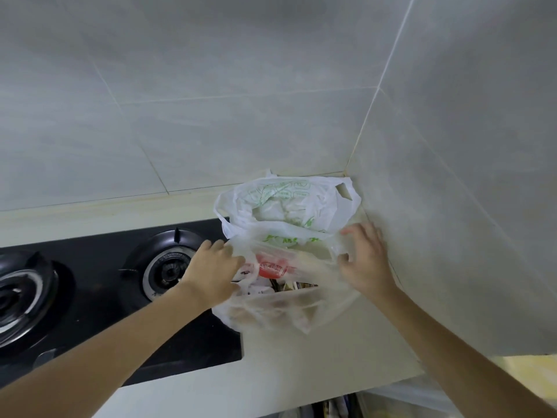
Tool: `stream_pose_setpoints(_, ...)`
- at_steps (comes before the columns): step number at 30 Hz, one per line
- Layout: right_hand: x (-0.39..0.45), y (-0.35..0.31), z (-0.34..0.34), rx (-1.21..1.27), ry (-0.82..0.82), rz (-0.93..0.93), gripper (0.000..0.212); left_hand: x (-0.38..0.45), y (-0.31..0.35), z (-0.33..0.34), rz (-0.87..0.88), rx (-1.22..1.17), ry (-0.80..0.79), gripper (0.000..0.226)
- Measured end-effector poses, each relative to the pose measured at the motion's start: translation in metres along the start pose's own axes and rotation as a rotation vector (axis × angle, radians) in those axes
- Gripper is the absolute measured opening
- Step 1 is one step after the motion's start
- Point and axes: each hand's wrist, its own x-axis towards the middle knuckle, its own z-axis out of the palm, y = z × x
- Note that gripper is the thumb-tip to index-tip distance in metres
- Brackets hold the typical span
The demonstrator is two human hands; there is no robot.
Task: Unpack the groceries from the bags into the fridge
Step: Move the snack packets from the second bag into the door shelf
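the near clear bag (283, 309) sits on the counter (301, 363) right of the hob (120, 297), a white bag (286, 203) behind it. your left hand (211, 273) pinches its left rim; your right hand (366, 260), fingers (355, 230) spread and blurred, touches its right rim. a red-labelled pack (272, 268) lies inside.

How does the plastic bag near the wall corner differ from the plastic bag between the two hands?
The rear bag is opaque white with green print; the front bag is clear and shows a red-labelled package inside. The rear bag stands untouched in the corner; the left hand holds the front bag's side, and the right hand is at its other side. Both are thin plastic bags on the counter.
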Motion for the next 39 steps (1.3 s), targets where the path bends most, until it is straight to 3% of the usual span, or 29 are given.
stream_pose_setpoints(1, -0.005, -0.018, -0.001, 0.035, 0.109, -0.206, 0.040, -0.001, 0.002, -0.001, 0.064, 0.028, 0.107, 0.037)
stream_pose_setpoints(3, -0.017, -0.044, 0.010, 0.061, 0.036, -0.537, 0.037, 0.001, 0.006, 0.001, 0.194, 0.006, 0.228, 0.033)
stream_pose_setpoints(6, -0.025, -0.047, 0.043, -0.245, -0.204, -0.751, 0.044, 0.014, 0.007, 0.018, 0.313, -0.069, 0.104, 0.051)
stream_pose_setpoints(9, -0.026, -0.012, 0.061, -0.577, -0.473, -0.733, 0.051, 0.023, 0.002, 0.041, 0.323, -0.063, -0.045, 0.048)
stream_pose_setpoints(11, -0.023, 0.010, 0.057, -0.598, -0.495, -0.737, 0.053, 0.023, -0.002, 0.052, 0.290, -0.046, -0.107, 0.034)
stream_pose_setpoints(12, -0.021, 0.018, 0.051, -0.556, -0.464, -0.752, 0.045, 0.020, -0.003, 0.055, 0.265, -0.035, -0.145, 0.034)
stream_pose_setpoints(14, -0.016, 0.036, 0.040, -0.516, -0.446, -0.789, 0.025, 0.014, -0.006, 0.064, 0.197, -0.022, -0.215, 0.049)
stream_pose_setpoints(15, -0.013, 0.044, 0.035, -0.521, -0.472, -0.791, 0.028, 0.011, -0.008, 0.069, 0.164, -0.022, -0.227, 0.057)
stream_pose_setpoints(17, -0.012, 0.060, 0.030, -0.541, -0.550, -0.742, 0.042, 0.002, -0.008, 0.076, 0.105, -0.045, -0.212, 0.068)
stream_pose_setpoints(23, -0.033, 0.063, 0.040, -0.420, -0.796, -0.540, 0.114, -0.012, 0.013, 0.079, 0.078, -0.125, -0.197, 0.085)
stream_pose_setpoints(26, -0.028, 0.061, 0.050, -0.335, -0.792, -0.458, 0.135, -0.004, 0.010, 0.093, 0.068, -0.179, -0.147, 0.096)
stream_pose_setpoints(31, 0.008, 0.057, 0.062, -0.283, -0.707, -0.426, 0.142, 0.028, -0.001, 0.107, 0.047, -0.150, -0.084, 0.119)
stream_pose_setpoints(34, 0.021, 0.057, 0.071, -0.300, -0.708, -0.366, 0.143, 0.048, -0.008, 0.114, 0.002, -0.196, -0.169, 0.132)
stream_pose_setpoints(39, 0.013, 0.075, 0.095, -0.353, -0.755, -0.264, 0.152, 0.056, -0.011, 0.120, 0.016, -0.177, -0.318, 0.126)
